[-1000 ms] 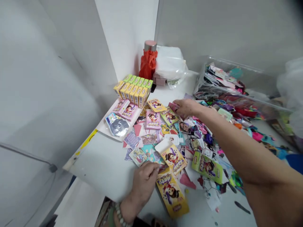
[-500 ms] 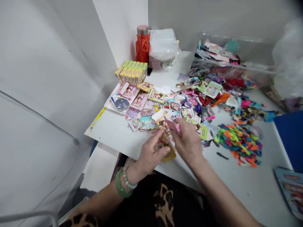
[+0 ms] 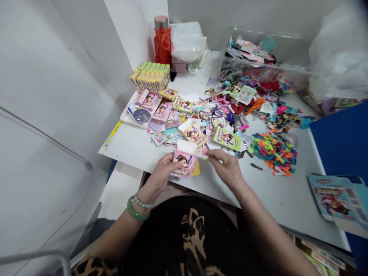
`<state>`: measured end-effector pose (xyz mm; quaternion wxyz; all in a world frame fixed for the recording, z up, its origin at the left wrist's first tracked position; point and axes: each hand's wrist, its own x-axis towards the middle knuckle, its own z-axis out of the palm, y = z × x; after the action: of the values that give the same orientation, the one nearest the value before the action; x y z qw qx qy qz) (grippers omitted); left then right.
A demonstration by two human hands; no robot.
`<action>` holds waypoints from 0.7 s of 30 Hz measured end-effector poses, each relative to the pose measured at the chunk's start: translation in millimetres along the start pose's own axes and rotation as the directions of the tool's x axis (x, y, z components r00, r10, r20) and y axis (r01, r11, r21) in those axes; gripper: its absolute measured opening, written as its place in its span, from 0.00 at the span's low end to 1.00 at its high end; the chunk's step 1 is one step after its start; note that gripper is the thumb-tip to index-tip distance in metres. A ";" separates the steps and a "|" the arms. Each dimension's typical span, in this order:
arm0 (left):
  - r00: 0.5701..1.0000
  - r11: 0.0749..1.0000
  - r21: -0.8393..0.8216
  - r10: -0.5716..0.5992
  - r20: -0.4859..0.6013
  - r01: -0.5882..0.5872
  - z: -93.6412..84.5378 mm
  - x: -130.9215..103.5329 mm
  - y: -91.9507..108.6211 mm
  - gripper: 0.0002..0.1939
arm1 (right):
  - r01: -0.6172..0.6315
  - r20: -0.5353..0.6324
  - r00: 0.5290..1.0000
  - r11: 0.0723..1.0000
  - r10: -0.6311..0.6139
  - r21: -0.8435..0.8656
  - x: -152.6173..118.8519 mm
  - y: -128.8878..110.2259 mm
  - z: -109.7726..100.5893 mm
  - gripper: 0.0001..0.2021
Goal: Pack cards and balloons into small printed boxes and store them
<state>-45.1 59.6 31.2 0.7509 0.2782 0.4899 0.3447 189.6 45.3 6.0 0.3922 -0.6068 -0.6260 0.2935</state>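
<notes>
Presently in hand: one pink box [image 3: 185,163], printed with a cartoon girl, its pale top flap raised; held by the left hand [image 3: 163,168], thumb across the front, near the table's front edge.

Right hand [image 3: 224,165]: just beside the box, fingers bent and drawn together at a small pink piece [image 3: 204,151]; whether they grip it cannot be told.

Beneath or behind the pink box: a yellow box [image 3: 196,170], mostly hidden.

Done, by appearance: boxes in close rows [image 3: 152,78] at the far left, yellow before green, seemingly closed.

Unfinished, by appearance: the pink box, open at the top; a second yellow box [image 3: 195,134], flap up, lying just beyond it. Also lying out: a green box [image 3: 227,138], loose cards [image 3: 159,138], and a heap of bright small pieces [image 3: 276,153] at the right. How many boxes remain cannot be counted.

Changes noted: one second ago the right hand reached far over the table with a pink item, the left resting by the front yellow box; half a second ago both hands met above that box. Now the left holds the pink box upright-facing, flap showing. Rows: no change seen. View: shifted, bringing in a blue printed carton [image 3: 333,201] more fully.
</notes>
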 end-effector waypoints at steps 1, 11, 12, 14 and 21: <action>0.993 0.996 0.034 -0.081 0.080 0.079 -6.3 -5.1 0.9 0.25 | -0.042 -0.064 0.997 0.993 0.035 -0.108 8.2 10.8 -5.5 0.12; 0.987 0.998 0.032 -0.054 0.153 0.050 3.8 12.2 -19.8 0.27 | -0.004 -0.034 0.999 0.950 -0.007 -0.313 66.4 21.3 4.9 0.14; 0.990 1.000 0.026 -0.020 0.143 0.017 6.7 15.9 -18.7 0.28 | -0.023 -0.041 0.999 0.945 0.010 -0.327 75.7 17.6 8.2 0.15; 0.992 0.999 0.019 0.036 0.124 -0.039 9.1 18.8 -15.4 0.27 | -0.061 -0.062 0.997 0.925 0.041 -0.374 95.9 12.5 13.8 0.17; 0.997 0.998 -0.042 0.038 0.060 -0.035 -3.0 0.3 -10.9 0.28 | -0.051 -0.017 0.999 0.798 0.051 -0.601 140.5 7.1 20.7 0.29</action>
<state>-45.2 53.5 21.7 0.7647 0.2820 0.4543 0.3596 182.0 187.4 8.2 0.1718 -0.7164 -0.6701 0.0903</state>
